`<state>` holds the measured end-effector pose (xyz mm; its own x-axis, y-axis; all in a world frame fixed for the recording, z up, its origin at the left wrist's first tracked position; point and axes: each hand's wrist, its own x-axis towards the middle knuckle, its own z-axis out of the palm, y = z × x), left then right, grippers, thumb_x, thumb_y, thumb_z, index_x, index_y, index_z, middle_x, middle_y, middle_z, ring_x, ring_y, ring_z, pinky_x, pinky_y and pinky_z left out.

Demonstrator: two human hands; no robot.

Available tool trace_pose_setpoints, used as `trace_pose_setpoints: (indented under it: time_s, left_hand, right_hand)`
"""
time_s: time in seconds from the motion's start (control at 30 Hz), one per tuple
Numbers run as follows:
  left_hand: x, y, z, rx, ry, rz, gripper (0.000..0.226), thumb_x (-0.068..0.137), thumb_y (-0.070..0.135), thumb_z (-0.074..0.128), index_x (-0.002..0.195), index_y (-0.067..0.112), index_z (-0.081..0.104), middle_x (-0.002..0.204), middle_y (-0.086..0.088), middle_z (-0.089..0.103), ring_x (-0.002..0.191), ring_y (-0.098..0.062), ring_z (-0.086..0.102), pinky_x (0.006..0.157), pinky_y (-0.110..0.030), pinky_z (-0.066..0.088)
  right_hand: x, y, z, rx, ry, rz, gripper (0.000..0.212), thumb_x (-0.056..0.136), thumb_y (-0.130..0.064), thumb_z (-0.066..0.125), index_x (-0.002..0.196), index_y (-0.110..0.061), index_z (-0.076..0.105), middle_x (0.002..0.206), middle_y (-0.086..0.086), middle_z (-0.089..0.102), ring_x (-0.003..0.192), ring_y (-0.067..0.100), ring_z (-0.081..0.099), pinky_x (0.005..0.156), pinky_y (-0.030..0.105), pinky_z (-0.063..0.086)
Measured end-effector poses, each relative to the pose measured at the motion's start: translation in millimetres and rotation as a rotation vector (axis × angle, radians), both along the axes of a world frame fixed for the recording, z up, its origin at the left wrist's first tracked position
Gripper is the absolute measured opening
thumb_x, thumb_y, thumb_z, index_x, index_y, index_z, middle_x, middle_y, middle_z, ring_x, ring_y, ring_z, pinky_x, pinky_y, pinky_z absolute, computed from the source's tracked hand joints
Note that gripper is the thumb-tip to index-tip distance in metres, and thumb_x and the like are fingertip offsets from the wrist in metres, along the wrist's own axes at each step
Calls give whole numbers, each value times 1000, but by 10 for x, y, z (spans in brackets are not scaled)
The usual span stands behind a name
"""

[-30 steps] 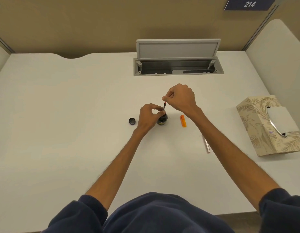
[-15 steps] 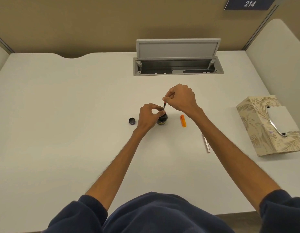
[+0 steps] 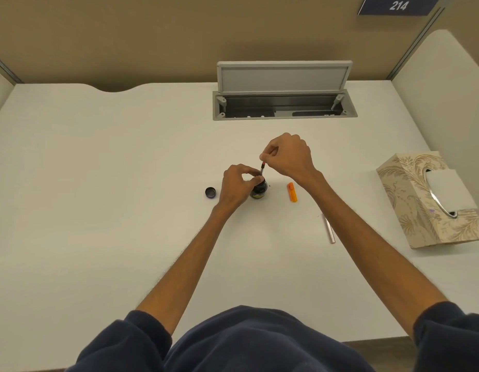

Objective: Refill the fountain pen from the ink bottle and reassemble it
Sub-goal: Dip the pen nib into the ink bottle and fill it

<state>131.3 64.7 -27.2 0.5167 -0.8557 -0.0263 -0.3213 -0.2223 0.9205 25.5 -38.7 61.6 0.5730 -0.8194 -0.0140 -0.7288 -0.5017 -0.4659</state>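
Observation:
A small dark ink bottle (image 3: 259, 190) stands open at mid-table. My left hand (image 3: 237, 185) grips it from the left, thumb and fingers around its neck. My right hand (image 3: 288, 156) pinches the top of a thin pen converter section (image 3: 262, 168), which stands nearly upright with its lower end in the bottle's mouth. The bottle's dark cap (image 3: 210, 193) lies left of my left hand. An orange pen part (image 3: 292, 192) lies right of the bottle, and a silver pen barrel (image 3: 328, 228) lies further right, under my right forearm's edge.
A patterned tissue box (image 3: 413, 200) sits at the right edge of the white table (image 3: 98, 183). An open grey cable hatch (image 3: 284, 104) is set in the table at the back. Partition walls close the back and right sides.

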Motion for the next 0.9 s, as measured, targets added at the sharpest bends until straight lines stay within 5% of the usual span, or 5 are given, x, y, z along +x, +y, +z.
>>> trace_pose_setpoints:
  time_s: [0.17, 0.3, 0.53, 0.77, 0.9]
  left_hand:
    - [3, -5, -9, -3, 2, 3, 13, 80, 24, 75, 89, 16, 79, 92, 8, 75, 94, -7, 64, 82, -31, 51]
    - [3, -4, -6, -1, 6, -1, 12, 80, 23, 74, 89, 16, 79, 90, 10, 75, 93, -5, 64, 79, -26, 48]
    - [4, -13, -42, 0, 10, 4, 13, 79, 24, 75, 88, 17, 79, 89, 12, 73, 96, -6, 65, 80, -28, 51]
    - [6, -8, -36, -7, 22, 4, 13, 80, 25, 75, 89, 17, 79, 90, 12, 74, 96, -5, 64, 82, -29, 51]
    - [7, -11, -50, -9, 15, 5, 14, 80, 26, 74, 89, 17, 79, 92, 11, 75, 96, -6, 65, 82, -31, 51]
  right_hand:
    - [19, 0, -26, -22, 5, -58, 35, 83, -48, 70, 79, -14, 76, 75, 2, 72, 65, 14, 60, 63, 28, 49]
    - [13, 21, -13, 9, -20, -34, 36, 83, -51, 68, 88, -17, 76, 80, -4, 70, 72, 13, 61, 68, 28, 52]
    - [-1, 13, -6, 9, -4, -18, 18, 86, -27, 68, 95, -14, 78, 92, 3, 76, 74, 13, 63, 65, 22, 46]
    - [17, 18, -43, -15, -18, -89, 37, 83, -51, 68, 82, -14, 76, 78, 2, 73, 65, 13, 58, 61, 25, 43]
    - [-7, 30, -24, 11, -35, -62, 40, 80, -57, 68, 92, -20, 77, 86, -4, 73, 77, 14, 64, 71, 30, 54]
